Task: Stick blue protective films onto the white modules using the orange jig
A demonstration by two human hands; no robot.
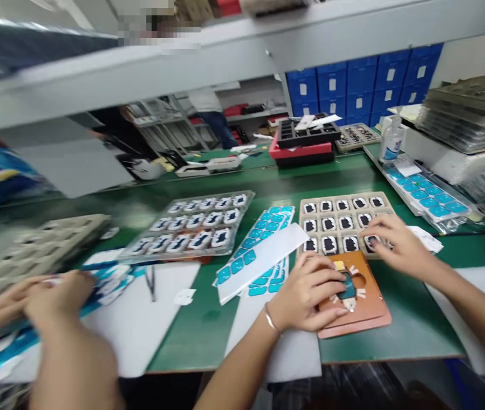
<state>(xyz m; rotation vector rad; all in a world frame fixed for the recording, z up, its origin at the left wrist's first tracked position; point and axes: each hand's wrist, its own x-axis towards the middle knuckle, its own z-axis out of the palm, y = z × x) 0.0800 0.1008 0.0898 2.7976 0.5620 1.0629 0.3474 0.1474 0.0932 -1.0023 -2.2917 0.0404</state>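
Note:
My left hand (310, 290) wears a thin bracelet and lies over an orange-brown fixture plate (373, 319). Its fingers are spread, with the tips touching a dark teal piece (347, 287) set in the plate's recess. Small white tabs stick out around that piece. My right hand (396, 245) reaches over the front right corner of a beige compartment tray (390, 210), fingers apart. Its fingertips are at a black-and-white piece (371, 244) there; any contact is unclear. Similar pieces fill the compartments I can see.
Teal sticker sheets (263, 233) and a white strip (263, 262) lie left of the fixture. Farther left, a co-worker's blurred hands (58, 293) work beside a clear tray of pieces (191, 228). A pump bottle (391, 139) and stacked trays (468, 119) stand right.

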